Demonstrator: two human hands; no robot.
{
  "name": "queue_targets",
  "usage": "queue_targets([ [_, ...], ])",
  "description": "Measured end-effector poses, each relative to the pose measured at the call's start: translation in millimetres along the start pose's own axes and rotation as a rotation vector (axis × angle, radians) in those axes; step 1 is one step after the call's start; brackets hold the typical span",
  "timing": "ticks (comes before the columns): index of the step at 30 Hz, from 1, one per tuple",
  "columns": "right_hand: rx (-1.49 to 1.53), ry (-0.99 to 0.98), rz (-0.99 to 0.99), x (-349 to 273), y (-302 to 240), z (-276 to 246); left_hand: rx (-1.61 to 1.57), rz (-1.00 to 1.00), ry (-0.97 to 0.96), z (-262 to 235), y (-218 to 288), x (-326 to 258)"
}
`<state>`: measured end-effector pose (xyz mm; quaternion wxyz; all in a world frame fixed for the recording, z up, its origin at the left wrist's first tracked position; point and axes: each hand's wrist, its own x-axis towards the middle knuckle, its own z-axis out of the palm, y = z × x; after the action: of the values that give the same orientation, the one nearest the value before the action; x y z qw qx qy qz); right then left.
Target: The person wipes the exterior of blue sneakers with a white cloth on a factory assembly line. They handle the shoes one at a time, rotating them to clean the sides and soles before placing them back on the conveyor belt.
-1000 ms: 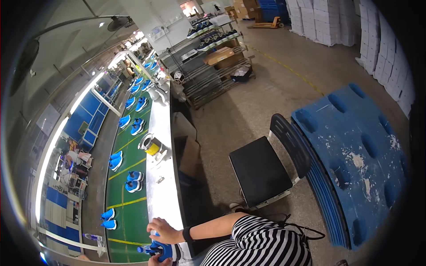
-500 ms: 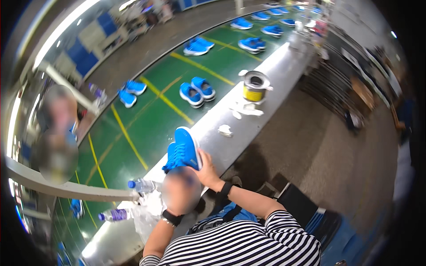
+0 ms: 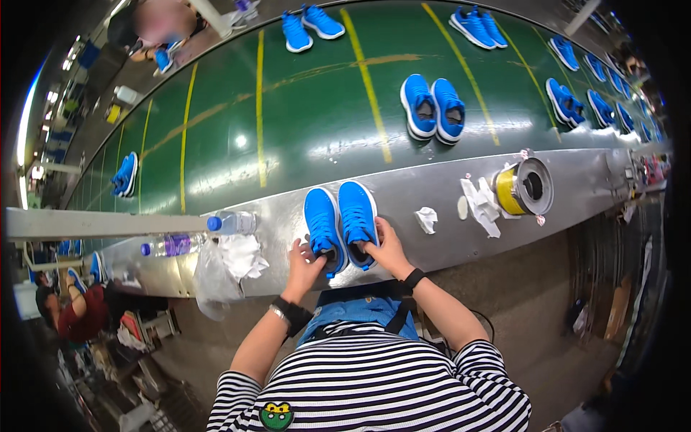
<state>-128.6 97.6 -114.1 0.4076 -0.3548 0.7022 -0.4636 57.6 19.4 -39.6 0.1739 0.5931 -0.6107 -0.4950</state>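
Heel ends of both shoes are covered by the hands, so the exact grip is hard to read. Left hand [image 3: 304, 258] sits on the heel of the left blue sneaker [image 3: 322, 225], fingers curled over the collar; right hand [image 3: 389, 250] does the same on the right blue sneaker [image 3: 358, 216], fingers bent and close together on the heel, thumb hidden. Whether the fingertips go inside the openings, can't tell. The pair stands side by side, touching, toes pointing away from the person, on the grey metal ledge [image 3: 446, 191] at the near edge of the green conveyor belt [image 3: 302, 122]. On the ledge: a crumpled white tissue [image 3: 427, 218] just right of the shoes, white rags [image 3: 481, 205] beside a yellow tin [image 3: 524, 189] lying on its side, a clear bottle with blue cap [image 3: 232, 223] and a purple-tinted bottle [image 3: 169, 246] to the left, next to a plastic bag with white cloth [image 3: 230, 263]. More blue sneaker pairs ride the belt, nearest one [image 3: 432, 108] beyond the hands. Yellow lines cross the belt. Another person at the far side, top left, is blurred. Image rim is black and heavily bent; the floor below is dim concrete.
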Motion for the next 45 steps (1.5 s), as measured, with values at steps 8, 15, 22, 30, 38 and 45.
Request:
queue_targets([
  [8,0.694,-0.206,0.314,-12,-50,-32,-0.521,-0.519,-0.337,-22,-28,22],
  [15,0.902,-0.24,0.458,-28,-61,-27,-0.731,-0.525,-0.374,-41,-15,19],
  [22,0.834,-0.248,0.47,-19,-73,-21,-0.83,-0.413,-0.507,-52,-19,36],
  [30,0.698,-0.318,0.346,-2,-60,-33,-0.74,-0.341,-0.482,-54,-13,44],
  [38,0.656,-0.42,0.414,24,-51,-39,-0.745,-0.471,-0.446,-37,-33,53],
  [45,0.781,-0.469,0.452,23,-33,-44,-0.784,-0.409,-0.403,-41,-31,36],
])
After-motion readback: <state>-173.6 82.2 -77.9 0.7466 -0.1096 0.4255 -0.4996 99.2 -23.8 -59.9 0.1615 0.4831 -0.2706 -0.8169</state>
